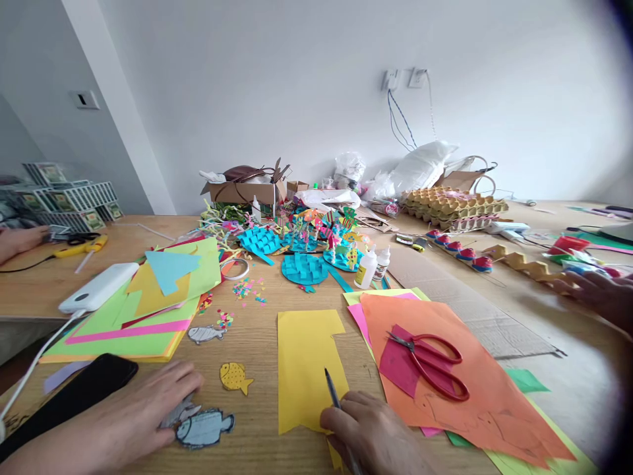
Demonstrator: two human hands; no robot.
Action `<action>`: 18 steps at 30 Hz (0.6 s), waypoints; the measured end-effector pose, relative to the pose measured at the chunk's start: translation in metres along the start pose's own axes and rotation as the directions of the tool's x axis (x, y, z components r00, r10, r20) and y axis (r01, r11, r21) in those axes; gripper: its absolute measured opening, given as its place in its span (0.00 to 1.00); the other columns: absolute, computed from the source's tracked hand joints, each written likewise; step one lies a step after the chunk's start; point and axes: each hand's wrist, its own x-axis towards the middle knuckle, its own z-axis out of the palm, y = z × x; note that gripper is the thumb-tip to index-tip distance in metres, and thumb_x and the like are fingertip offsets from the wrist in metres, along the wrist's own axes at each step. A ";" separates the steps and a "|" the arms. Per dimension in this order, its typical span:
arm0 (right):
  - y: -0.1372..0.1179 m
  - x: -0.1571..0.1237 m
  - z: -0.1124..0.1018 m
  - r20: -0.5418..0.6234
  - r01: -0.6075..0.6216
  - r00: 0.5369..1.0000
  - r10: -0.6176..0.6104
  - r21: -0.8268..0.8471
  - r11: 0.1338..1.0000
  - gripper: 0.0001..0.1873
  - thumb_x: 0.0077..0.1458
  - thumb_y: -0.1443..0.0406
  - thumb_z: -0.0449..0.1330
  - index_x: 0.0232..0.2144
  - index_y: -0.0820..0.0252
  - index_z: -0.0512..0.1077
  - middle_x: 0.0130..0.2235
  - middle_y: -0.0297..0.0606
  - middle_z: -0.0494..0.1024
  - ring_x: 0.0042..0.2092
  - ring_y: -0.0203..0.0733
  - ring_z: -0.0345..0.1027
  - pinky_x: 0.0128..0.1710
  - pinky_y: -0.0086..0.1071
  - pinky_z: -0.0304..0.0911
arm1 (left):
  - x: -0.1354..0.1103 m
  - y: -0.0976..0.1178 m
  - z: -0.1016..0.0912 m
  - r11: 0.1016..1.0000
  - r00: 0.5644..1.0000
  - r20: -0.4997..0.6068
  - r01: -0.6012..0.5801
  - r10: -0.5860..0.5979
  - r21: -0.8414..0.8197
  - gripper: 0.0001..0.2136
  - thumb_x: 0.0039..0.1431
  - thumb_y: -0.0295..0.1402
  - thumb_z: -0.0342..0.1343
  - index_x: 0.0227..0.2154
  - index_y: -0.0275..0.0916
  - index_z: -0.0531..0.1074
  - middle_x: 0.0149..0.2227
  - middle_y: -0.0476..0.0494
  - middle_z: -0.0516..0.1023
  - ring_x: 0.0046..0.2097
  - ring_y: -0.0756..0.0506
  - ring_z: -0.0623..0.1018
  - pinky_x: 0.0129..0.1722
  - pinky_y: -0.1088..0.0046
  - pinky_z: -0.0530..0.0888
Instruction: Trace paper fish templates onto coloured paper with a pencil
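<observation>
My left hand [163,402] rests on the table at the lower left, fingers and thumb apart over a grey paper fish [182,411] that it partly hides. Just beside the thumb lies a light blue paper fish [202,427]. A yellow paper fish [236,377] and a white paper fish [206,334] lie farther off. My right hand [370,429] is closed around a dark pen [332,389], whose upper end points away from me over a notched yellow sheet [309,366]. The hand overlaps the sheet's lower right corner.
Red-handled scissors [440,366] lie on orange paper [475,396] at right. Glue bottles [366,269] stand behind, near blue woven paper crafts [304,269]. A black phone [74,402] and a power bank [99,287] are at left. Other people's hands [596,297] reach in at both sides.
</observation>
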 end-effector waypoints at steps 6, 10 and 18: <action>-0.009 -0.001 -0.011 0.124 -0.097 0.989 0.082 0.115 0.989 0.11 0.51 0.78 0.56 0.28 0.58 0.68 0.30 0.32 0.74 0.31 0.37 0.67 0.30 0.27 0.55 | 0.002 -0.008 0.004 0.995 0.997 0.002 -0.072 0.072 -0.065 0.11 0.46 0.20 0.50 0.33 0.39 0.67 0.39 0.46 0.69 0.42 0.44 0.72 0.41 0.72 0.68; -0.010 -0.002 -0.014 0.163 -0.110 0.983 0.085 0.148 0.983 0.13 0.55 0.78 0.51 0.30 0.58 0.69 0.31 0.35 0.74 0.33 0.40 0.68 0.32 0.29 0.58 | 0.000 -0.015 -0.001 0.991 0.995 -0.006 -0.098 0.097 -0.093 0.10 0.47 0.21 0.51 0.33 0.40 0.66 0.39 0.48 0.68 0.41 0.45 0.70 0.40 0.73 0.65; -0.009 -0.002 -0.015 0.186 -0.083 0.981 0.057 0.133 0.988 0.13 0.55 0.78 0.50 0.30 0.59 0.70 0.30 0.37 0.74 0.32 0.42 0.69 0.30 0.31 0.61 | -0.008 -0.012 -0.010 0.981 0.988 -0.018 -0.157 0.156 -0.118 0.14 0.50 0.19 0.53 0.38 0.42 0.66 0.39 0.50 0.68 0.42 0.46 0.70 0.40 0.74 0.63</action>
